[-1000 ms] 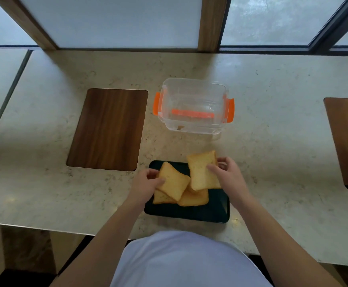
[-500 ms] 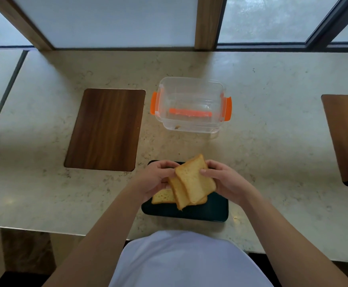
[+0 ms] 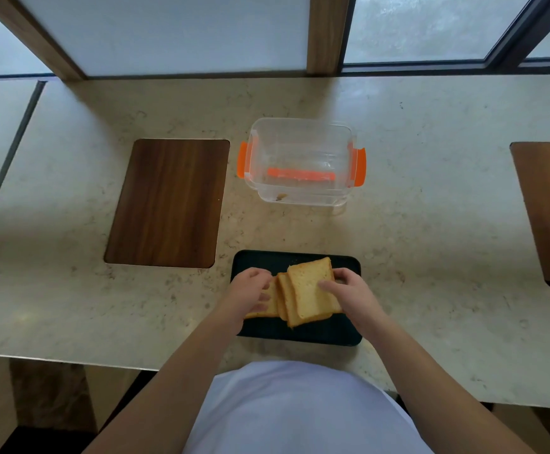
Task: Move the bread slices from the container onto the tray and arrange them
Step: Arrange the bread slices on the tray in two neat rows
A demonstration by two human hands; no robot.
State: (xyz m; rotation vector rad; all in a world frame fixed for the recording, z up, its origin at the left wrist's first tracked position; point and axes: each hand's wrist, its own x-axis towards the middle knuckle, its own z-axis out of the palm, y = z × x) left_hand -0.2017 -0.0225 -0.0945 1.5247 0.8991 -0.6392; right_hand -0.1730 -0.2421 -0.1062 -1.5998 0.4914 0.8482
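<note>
Our right hand (image 3: 352, 294) pinched the top slice (image 3: 311, 290) at its right edge, thumb on the face, while our left hand (image 3: 250, 294) pressed curled fingers against the bread slices (image 3: 286, 299) fanned below centre frame on the dark tray (image 3: 300, 335). We judged the bread light, soft and easily torn, best held by the crust edges. The clear container (image 3: 301, 162) above looked empty save a crumb. A wooden board (image 3: 169, 203) lay at left, well apart; nothing blocked us.
</note>
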